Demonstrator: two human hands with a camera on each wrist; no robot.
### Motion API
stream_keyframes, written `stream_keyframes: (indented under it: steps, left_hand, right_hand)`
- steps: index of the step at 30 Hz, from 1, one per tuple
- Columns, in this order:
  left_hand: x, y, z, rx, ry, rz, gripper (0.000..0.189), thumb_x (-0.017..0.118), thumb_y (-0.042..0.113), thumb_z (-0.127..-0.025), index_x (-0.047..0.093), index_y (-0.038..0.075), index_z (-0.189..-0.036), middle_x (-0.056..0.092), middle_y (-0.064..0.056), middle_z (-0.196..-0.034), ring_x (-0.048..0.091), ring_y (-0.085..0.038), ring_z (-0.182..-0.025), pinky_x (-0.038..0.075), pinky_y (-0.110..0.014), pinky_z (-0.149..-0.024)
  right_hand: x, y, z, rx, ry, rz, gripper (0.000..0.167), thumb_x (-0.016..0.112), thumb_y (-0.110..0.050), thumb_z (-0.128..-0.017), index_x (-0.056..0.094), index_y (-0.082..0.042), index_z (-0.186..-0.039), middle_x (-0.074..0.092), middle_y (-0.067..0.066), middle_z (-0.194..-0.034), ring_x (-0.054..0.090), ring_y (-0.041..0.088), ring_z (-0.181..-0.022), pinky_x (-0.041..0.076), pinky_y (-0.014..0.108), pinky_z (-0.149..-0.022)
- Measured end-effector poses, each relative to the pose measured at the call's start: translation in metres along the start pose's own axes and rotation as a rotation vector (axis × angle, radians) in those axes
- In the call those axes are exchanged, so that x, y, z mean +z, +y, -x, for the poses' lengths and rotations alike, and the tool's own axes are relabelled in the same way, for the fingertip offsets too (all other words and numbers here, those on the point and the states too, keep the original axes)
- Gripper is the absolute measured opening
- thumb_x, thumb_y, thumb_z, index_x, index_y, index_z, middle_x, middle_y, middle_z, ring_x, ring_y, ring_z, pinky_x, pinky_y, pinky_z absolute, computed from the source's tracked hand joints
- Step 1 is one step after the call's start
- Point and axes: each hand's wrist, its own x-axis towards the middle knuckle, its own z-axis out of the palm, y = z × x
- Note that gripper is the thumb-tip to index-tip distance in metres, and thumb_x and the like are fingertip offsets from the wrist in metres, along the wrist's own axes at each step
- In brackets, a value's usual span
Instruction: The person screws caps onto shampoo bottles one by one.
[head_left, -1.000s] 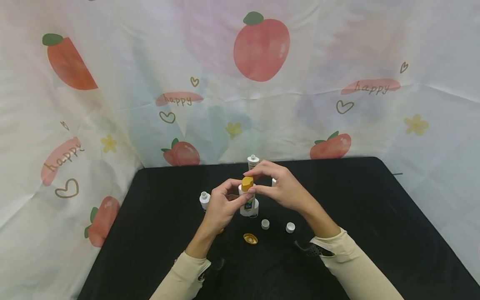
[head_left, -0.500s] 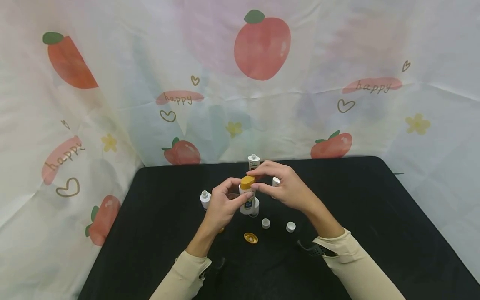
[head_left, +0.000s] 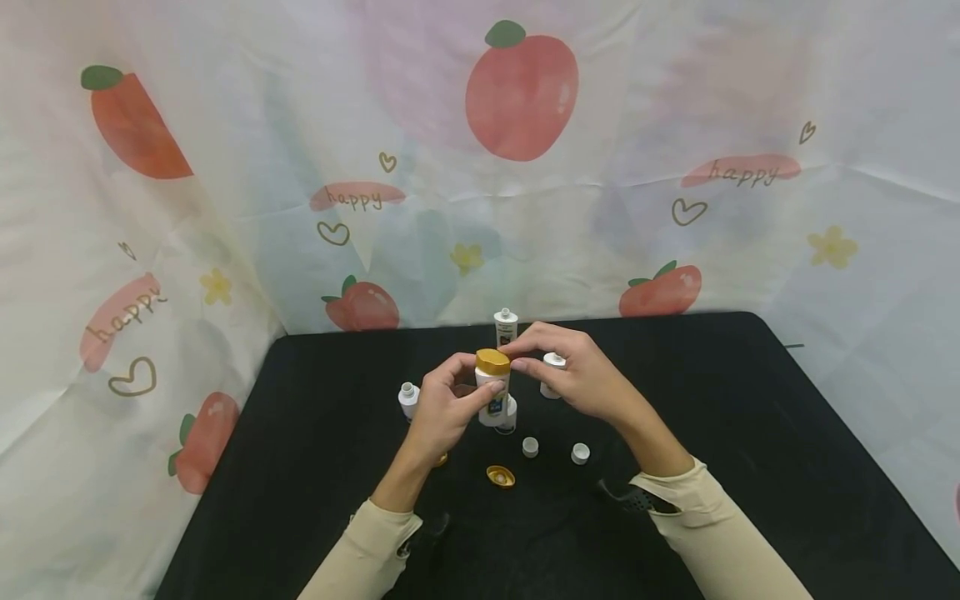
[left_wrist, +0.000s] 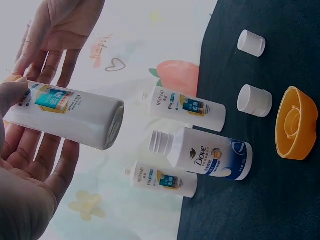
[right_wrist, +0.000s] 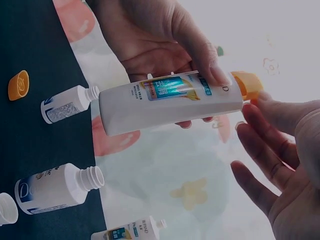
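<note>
Between the hands, a white shampoo bottle (head_left: 488,414) with a bright label tilts above the table, a yellow cap (head_left: 492,362) on its top. My left hand (head_left: 445,410) grips the bottle body, the thumb lying across the front in the right wrist view. At the edge of the cap, my right hand (head_left: 573,371) pinches with thumb and index finger; its other fingers are spread apart in the right wrist view. The left wrist view shows the bottle's label and base (left_wrist: 114,125), while the cap is mostly cut off there.
Uncapped white bottles stand around: one left (head_left: 408,398), one at the back (head_left: 506,327), a Dove bottle (left_wrist: 212,155), and others partly hidden. Nearer lie two white caps (head_left: 530,447) and loose yellow caps (head_left: 500,476) on the black table (head_left: 712,433). A printed curtain hangs behind.
The yellow cap has turned, its broad side now facing me. My right fingers have shifted slightly right, from across the cap to its right edge. The left hand has stayed almost still.
</note>
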Motion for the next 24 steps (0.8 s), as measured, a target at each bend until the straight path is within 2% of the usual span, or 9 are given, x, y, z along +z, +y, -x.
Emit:
stream_keyframes:
  steps: [5, 9, 13, 16, 19, 24]
  left_hand:
    - [0.001, 0.001, -0.001, 0.005, -0.004, -0.010, 0.028, 0.078, 0.012, -0.091, 0.067, 0.006, -0.116, 0.069, -0.009, -0.112, 0.069, -0.024, -0.103, 0.059, -0.035, -0.088]
    - [0.002, 0.001, -0.001, 0.006, -0.013, -0.005, 0.028, 0.078, 0.013, -0.091, 0.067, 0.006, -0.115, 0.070, -0.009, -0.111, 0.070, -0.023, -0.101, 0.060, -0.034, -0.086]
    - [0.002, 0.000, -0.001, 0.007, -0.014, -0.003, 0.028, 0.078, 0.013, -0.091, 0.067, 0.006, -0.115, 0.070, -0.010, -0.110, 0.070, -0.026, -0.100, 0.060, -0.034, -0.085]
    - [0.002, 0.000, -0.002, 0.011, -0.014, -0.003, 0.029, 0.078, 0.011, -0.091, 0.067, 0.005, -0.116, 0.070, -0.011, -0.109, 0.070, -0.027, -0.099, 0.060, -0.034, -0.085]
    - [0.002, 0.000, -0.001, 0.016, -0.021, 0.002, 0.029, 0.078, 0.011, -0.091, 0.067, 0.005, -0.117, 0.070, -0.011, -0.109, 0.069, -0.026, -0.098, 0.060, -0.035, -0.084]
    - [0.003, 0.000, 0.000, 0.027, -0.023, 0.014, 0.029, 0.077, 0.010, -0.091, 0.068, 0.007, -0.118, 0.071, -0.009, -0.110, 0.069, -0.022, -0.097, 0.059, -0.035, -0.084]
  right_hand:
    - [-0.001, 0.001, 0.000, -0.004, 0.006, 0.004, 0.029, 0.075, -0.008, -0.091, 0.074, -0.021, -0.116, 0.068, -0.008, -0.108, 0.063, 0.010, -0.099, 0.053, 0.031, -0.087]
    - [0.001, -0.002, -0.002, -0.009, 0.025, 0.007, 0.030, 0.076, -0.001, -0.087, 0.073, -0.016, -0.113, 0.068, -0.002, -0.108, 0.064, 0.015, -0.099, 0.054, 0.034, -0.088]
    - [0.002, -0.014, -0.004, -0.001, 0.023, -0.014, 0.034, 0.076, 0.005, -0.086, 0.070, -0.005, -0.118, 0.068, 0.010, -0.112, 0.067, 0.024, -0.098, 0.056, 0.036, -0.087]
    - [0.003, -0.017, -0.005, -0.001, 0.005, -0.015, 0.038, 0.075, 0.002, -0.088, 0.067, -0.004, -0.125, 0.068, 0.009, -0.117, 0.068, 0.022, -0.098, 0.057, 0.036, -0.088]
    - [0.005, -0.007, -0.004, -0.010, -0.017, -0.018, 0.041, 0.075, -0.006, -0.091, 0.067, -0.010, -0.131, 0.068, 0.001, -0.124, 0.068, 0.014, -0.103, 0.057, 0.034, -0.090]
    - [0.008, 0.002, -0.005, -0.019, -0.037, -0.001, 0.040, 0.074, -0.012, -0.093, 0.067, -0.015, -0.132, 0.069, 0.001, -0.128, 0.066, 0.012, -0.110, 0.055, 0.035, -0.095]
